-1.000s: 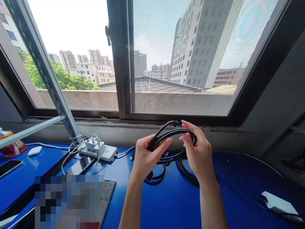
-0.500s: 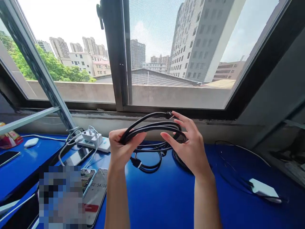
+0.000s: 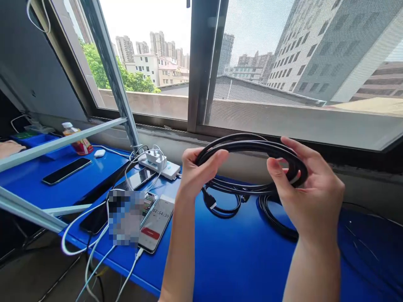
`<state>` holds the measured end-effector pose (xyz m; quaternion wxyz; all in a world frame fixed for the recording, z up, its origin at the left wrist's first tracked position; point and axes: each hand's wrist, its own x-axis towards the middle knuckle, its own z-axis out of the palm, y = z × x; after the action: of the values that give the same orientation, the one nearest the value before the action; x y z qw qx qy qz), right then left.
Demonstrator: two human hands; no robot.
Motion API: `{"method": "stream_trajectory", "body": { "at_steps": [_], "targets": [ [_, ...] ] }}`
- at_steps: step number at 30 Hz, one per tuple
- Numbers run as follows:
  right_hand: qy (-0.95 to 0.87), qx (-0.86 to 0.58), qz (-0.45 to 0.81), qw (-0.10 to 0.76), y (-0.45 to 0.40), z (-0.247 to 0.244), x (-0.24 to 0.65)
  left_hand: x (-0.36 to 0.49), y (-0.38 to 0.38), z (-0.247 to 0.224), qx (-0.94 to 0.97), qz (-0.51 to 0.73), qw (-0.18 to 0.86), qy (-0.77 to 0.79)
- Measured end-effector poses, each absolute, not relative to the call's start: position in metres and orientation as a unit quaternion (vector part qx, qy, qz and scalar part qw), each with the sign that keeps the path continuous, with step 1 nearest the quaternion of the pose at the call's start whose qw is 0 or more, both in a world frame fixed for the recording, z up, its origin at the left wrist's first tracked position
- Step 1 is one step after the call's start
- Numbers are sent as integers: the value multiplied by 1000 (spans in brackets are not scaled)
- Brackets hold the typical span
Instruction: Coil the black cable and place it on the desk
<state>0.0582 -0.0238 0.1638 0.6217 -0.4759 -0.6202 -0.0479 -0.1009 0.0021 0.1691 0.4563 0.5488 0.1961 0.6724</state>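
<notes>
A black cable is held up in several loops above the blue table. The left end of the loops is wrapped by my left hand, its thumb lying over the strands. At the right end, my right hand has its thumb inside the loops and its fingers behind and above them, closed round the strands. Beneath the held loops, a smaller coiled black cable with a connector lies on the table, and another black coil rests below my right hand.
A phone showing a timer, other phones and white cables lie at the left beside a white power strip. A metal frame crosses the left side. Further left are a bottle and another person's hand.
The view has swung left, showing more of the left side. My right hand has moved from loosely spread fingers to a closer hold on the loops, and the raised cable end no longer shows.
</notes>
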Motion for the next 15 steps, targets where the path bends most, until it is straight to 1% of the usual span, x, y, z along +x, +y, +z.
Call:
{"method": "stream_trajectory", "body": {
  "at_steps": [4, 7, 10, 15],
  "targets": [
    [-597, -481, -64, 639, -28, 165, 56, -101, 7, 167, 534, 690, 455, 181],
    [-590, -479, -51, 647, -32, 168, 53, -101, 13, 165, 528, 694, 462, 165],
    [-589, -478, -23, 651, -36, 171, 49, -101, 19, 164, 522, 689, 479, 154],
    [-562, -483, 60, 669, -36, 171, 46, -99, 27, 161, 508, 667, 519, 164]
  ]
}}
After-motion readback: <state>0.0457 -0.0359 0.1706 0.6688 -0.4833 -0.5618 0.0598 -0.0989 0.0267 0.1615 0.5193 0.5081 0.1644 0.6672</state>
